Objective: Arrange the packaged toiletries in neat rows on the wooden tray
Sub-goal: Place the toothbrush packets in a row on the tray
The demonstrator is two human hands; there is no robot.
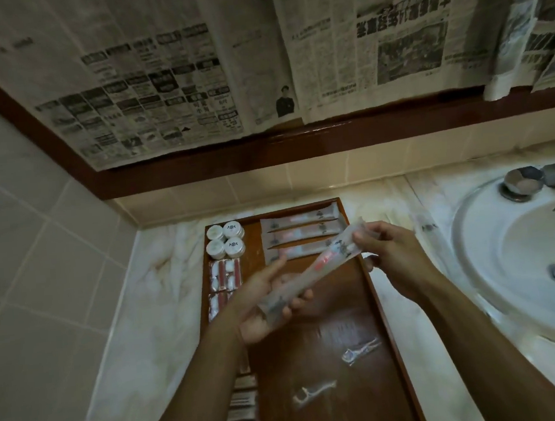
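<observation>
While both hands were raised above the wooden tray (351, 304), they held one long toothbrush packet (311, 264) slantwise between them: the left hand (264, 307) gripped its lower end with curled fingers, and the right hand (386, 247) pinched its upper end. Three similar packets (301, 235) lay in a row at the tray's far end, beside four round white tubs (225, 240). Two wrapped floss picks (360, 352) lay loose on the bare wood nearer the person, and a sink (507, 244) sat to the right.
</observation>
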